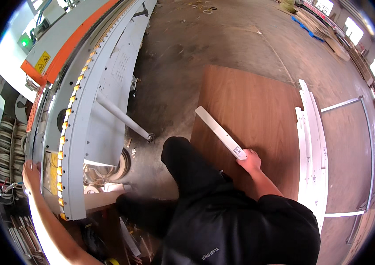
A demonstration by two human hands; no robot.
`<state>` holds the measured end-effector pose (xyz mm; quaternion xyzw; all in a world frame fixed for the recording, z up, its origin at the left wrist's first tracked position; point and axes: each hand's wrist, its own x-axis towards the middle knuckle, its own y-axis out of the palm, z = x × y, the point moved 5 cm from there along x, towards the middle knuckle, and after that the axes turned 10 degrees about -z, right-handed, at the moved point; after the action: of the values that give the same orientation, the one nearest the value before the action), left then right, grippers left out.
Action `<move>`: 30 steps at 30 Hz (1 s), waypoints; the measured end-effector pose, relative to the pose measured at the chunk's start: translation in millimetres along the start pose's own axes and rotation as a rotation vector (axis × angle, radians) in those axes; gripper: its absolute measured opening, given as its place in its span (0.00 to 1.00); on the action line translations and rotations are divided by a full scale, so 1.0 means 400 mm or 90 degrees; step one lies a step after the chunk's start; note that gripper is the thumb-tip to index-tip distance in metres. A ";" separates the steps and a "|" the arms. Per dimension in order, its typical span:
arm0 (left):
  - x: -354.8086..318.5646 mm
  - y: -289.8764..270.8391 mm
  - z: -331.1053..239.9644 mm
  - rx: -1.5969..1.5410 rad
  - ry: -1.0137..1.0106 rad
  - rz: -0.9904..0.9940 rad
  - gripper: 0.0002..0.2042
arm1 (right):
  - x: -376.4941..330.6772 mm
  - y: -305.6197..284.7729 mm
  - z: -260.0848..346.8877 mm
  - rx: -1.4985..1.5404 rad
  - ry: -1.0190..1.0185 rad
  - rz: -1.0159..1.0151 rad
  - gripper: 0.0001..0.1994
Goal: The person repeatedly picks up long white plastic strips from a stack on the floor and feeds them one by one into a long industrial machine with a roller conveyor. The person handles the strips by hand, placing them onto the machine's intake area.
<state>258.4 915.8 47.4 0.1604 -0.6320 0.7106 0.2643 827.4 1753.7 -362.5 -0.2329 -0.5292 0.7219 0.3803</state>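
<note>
My right hand [250,161] is closed round the near end of a long, narrow white board strip [220,132] with a small printed label. The strip slants away to the left above a brown wood-grain panel [249,99]. Far to the left, my left hand [31,177] is at the near end of a large grey-white and orange machine [74,145], against its outer edge. Its fingers look curled there; what they grip, if anything, is hidden. A row of yellow rollers [65,126] runs along the machine's side facing me.
More white strips [304,150] lie stacked along the panel's right edge. Beyond them stands a metal tube frame [370,145]. A slanting machine leg [123,117] reaches the floor ahead of my knee. Coiled edging rolls [6,145] fill a rack at far left. Offcuts lie below the machine.
</note>
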 end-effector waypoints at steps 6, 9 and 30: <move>0.013 -0.039 -0.059 -0.026 0.014 -0.072 0.17 | -0.039 -0.093 0.026 0.039 -0.123 -0.206 0.27; 0.004 -0.105 -0.173 -0.033 0.112 -0.144 0.16 | -0.023 -0.165 0.118 0.089 -0.219 -0.266 0.27; -0.536 -0.574 -0.926 -0.267 0.645 -0.161 0.08 | -0.132 -0.512 0.864 0.500 -0.760 -0.300 0.31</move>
<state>603.7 1256.9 58.2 -0.1827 -0.5297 0.5209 0.6440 666.1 1539.6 -58.8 0.4700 -0.3847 0.7609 0.2283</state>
